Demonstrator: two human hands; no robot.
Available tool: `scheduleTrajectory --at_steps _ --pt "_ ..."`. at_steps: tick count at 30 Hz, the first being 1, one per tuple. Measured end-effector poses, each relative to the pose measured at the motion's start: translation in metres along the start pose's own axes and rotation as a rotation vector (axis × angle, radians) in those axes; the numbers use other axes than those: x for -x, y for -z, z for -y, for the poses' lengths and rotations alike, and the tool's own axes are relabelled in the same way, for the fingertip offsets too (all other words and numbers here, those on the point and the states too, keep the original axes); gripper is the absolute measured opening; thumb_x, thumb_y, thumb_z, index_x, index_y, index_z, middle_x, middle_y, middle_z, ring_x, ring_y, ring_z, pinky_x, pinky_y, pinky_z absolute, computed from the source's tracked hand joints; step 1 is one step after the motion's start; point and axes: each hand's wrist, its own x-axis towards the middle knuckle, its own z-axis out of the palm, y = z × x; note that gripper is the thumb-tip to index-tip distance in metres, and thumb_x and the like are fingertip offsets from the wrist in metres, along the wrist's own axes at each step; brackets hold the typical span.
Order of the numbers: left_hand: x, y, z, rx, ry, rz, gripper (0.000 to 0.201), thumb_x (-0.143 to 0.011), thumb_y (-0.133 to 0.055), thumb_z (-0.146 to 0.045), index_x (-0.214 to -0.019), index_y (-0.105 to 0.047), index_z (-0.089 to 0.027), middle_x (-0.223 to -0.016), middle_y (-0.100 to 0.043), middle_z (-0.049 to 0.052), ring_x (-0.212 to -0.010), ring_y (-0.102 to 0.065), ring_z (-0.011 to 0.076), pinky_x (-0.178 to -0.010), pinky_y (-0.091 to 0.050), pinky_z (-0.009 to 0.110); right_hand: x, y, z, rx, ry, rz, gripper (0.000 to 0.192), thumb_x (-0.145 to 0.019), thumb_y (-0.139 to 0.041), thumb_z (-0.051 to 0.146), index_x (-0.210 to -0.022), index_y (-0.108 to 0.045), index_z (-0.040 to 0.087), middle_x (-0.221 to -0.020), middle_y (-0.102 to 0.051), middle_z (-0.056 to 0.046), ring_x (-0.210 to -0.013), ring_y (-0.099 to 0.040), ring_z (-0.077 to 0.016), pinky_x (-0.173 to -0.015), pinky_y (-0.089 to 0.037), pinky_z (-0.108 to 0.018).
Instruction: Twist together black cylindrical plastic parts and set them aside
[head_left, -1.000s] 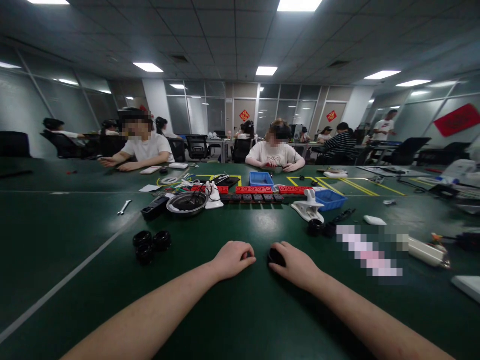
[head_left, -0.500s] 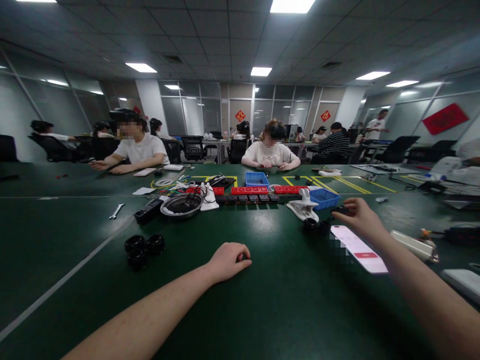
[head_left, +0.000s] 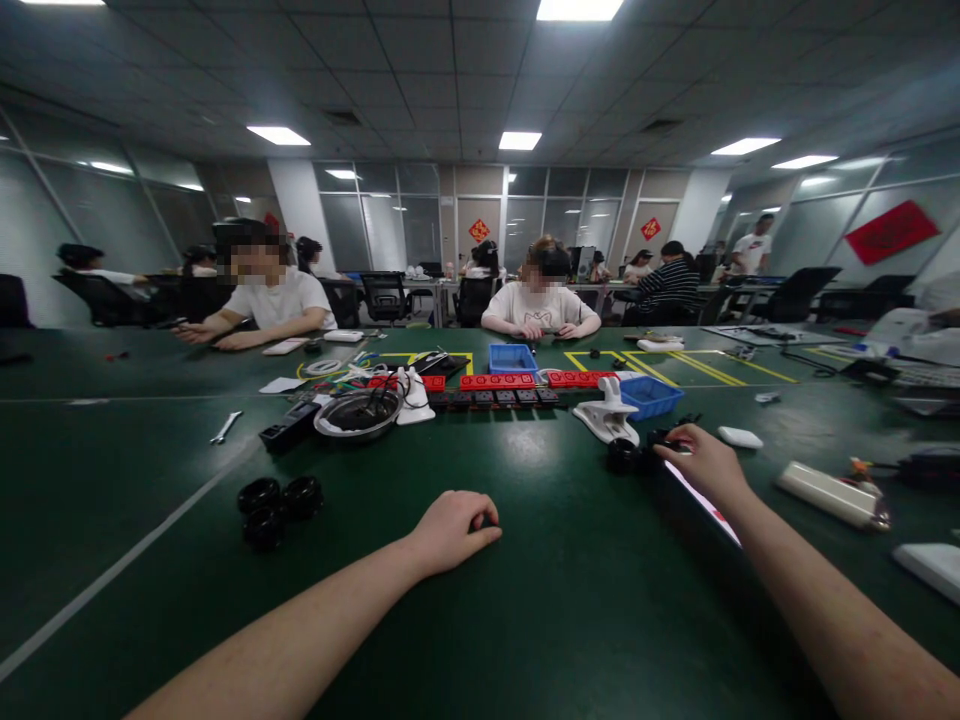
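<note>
My right hand (head_left: 705, 462) is closed in a pinch at the right, its fingertips on a small black round part (head_left: 660, 440). That part is right beside other glossy black ring-shaped parts (head_left: 622, 456) on the green table. Under the same hand lies a phone (head_left: 701, 500) with a lit screen, partly covered by the hand and wrist. My left hand (head_left: 456, 532) rests on the table near the middle, fingers curled in and thumb forward; nothing shows in it. Further left, three black ring-shaped parts (head_left: 279, 510) sit in a cluster.
A white clamp-like base (head_left: 604, 412) and a blue bin (head_left: 651, 397) stand beyond my right hand. Red strips (head_left: 496, 381), a metal bowl (head_left: 358, 432) and a wrench (head_left: 226, 427) lie farther off. A beige cylinder (head_left: 832, 495) is at right. Two people sit across the table.
My right hand has lowered and come slightly nearer with the black part, down beside the other black parts. It now covers more of the phone. My left hand stays put.
</note>
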Motion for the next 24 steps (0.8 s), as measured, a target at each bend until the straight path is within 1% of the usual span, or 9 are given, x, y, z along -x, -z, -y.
scheduleTrajectory --at_steps 4,7,10,12,13,15,16,20,24 --pt "0.001 0.000 0.000 0.007 0.002 0.008 0.018 -0.077 -0.048 -0.037 -0.082 -0.055 -0.021 -0.066 -0.051 -0.003 -0.065 -0.048 0.0116 -0.061 -0.034 0.022 0.000 -0.009 -0.002 0.163 -0.004 0.178 0.042 -0.063 -0.056 0.041 -0.098 -0.052 0.017 -0.091 -0.062 -0.009 -0.081 -0.057 -0.0256 -0.062 -0.041 -0.031" --pt "0.002 -0.001 0.001 0.007 0.000 0.002 0.018 -0.077 -0.048 -0.037 -0.081 -0.055 -0.021 -0.065 -0.050 -0.004 -0.065 -0.048 0.0114 -0.060 -0.034 0.022 0.000 0.000 0.006 0.278 0.016 0.204 0.054 -0.063 -0.056 0.044 -0.109 -0.048 0.016 -0.092 -0.062 -0.013 -0.084 -0.055 -0.0306 -0.062 -0.040 -0.036" --pt "0.001 -0.002 0.002 0.004 -0.010 -0.012 0.019 -0.076 -0.048 -0.037 -0.081 -0.055 -0.021 -0.065 -0.050 -0.004 -0.064 -0.048 0.0113 -0.060 -0.034 0.022 0.003 0.019 0.028 0.313 0.150 -0.009 0.054 -0.065 -0.054 0.049 -0.106 -0.052 0.014 -0.101 -0.057 -0.017 -0.090 -0.050 -0.0337 -0.069 -0.036 -0.043" --pt "0.001 -0.002 0.003 -0.002 -0.015 -0.017 0.021 -0.077 -0.047 -0.039 -0.079 -0.055 -0.020 -0.065 -0.051 -0.003 -0.063 -0.048 0.0114 -0.060 -0.034 0.022 0.012 0.027 0.054 0.221 0.293 -0.184 0.036 -0.076 -0.041 0.046 -0.085 -0.061 0.017 -0.100 -0.057 -0.013 -0.096 -0.046 -0.0300 -0.079 -0.030 -0.046" --pt "0.001 -0.002 0.003 -0.007 -0.017 -0.020 0.023 -0.078 -0.045 -0.040 -0.077 -0.055 -0.019 -0.066 -0.051 -0.003 -0.063 -0.048 0.0115 -0.060 -0.034 0.022 0.020 0.027 0.070 0.147 0.363 -0.214 0.037 -0.081 -0.033 0.041 -0.070 -0.061 0.018 -0.092 -0.060 -0.010 -0.095 -0.047 -0.0266 -0.084 -0.027 -0.046" --pt "0.001 -0.002 0.004 -0.027 -0.026 -0.026 0.029 -0.082 -0.039 -0.040 -0.072 -0.055 -0.018 -0.068 -0.052 -0.002 -0.065 -0.048 0.0119 -0.060 -0.035 0.023 0.042 0.017 0.104 0.006 0.496 -0.137 0.048 -0.085 -0.025 0.035 -0.050 -0.053 0.018 -0.070 -0.060 -0.006 -0.080 -0.052 -0.0201 -0.085 -0.028 -0.041" --pt "0.001 -0.002 0.004 -0.039 -0.027 -0.031 0.033 -0.084 -0.034 -0.038 -0.069 -0.054 -0.017 -0.067 -0.053 -0.001 -0.065 -0.049 0.0121 -0.061 -0.035 0.023 0.055 0.009 0.120 -0.043 0.560 -0.023 0.049 -0.086 -0.023 0.034 -0.048 -0.049 0.018 -0.062 -0.057 -0.005 -0.068 -0.052 -0.0170 -0.082 -0.032 -0.037" --pt "0.006 0.004 -0.005 -0.070 0.033 -0.045 0.040 -0.088 -0.022 -0.031 -0.069 -0.053 -0.016 -0.066 -0.054 0.000 -0.064 -0.051 0.0126 -0.060 -0.036 0.023 0.104 -0.030 0.160 -0.082 0.748 0.392 0.043 -0.087 -0.022 0.033 -0.057 -0.049 0.018 -0.056 -0.053 -0.003 -0.057 -0.049 -0.0155 -0.060 -0.036 -0.028" --pt "0.015 0.042 -0.020 -0.120 0.061 -0.120 0.029 -0.084 -0.033 -0.038 -0.103 -0.047 -0.021 -0.068 -0.057 -0.001 -0.063 -0.053 0.0144 -0.057 -0.036 0.023 0.116 -0.044 0.159 -0.184 0.585 0.516 0.033 -0.088 -0.020 0.032 -0.077 -0.048 0.018 -0.065 -0.055 -0.002 -0.058 -0.051 -0.0139 -0.056 -0.036 -0.024"
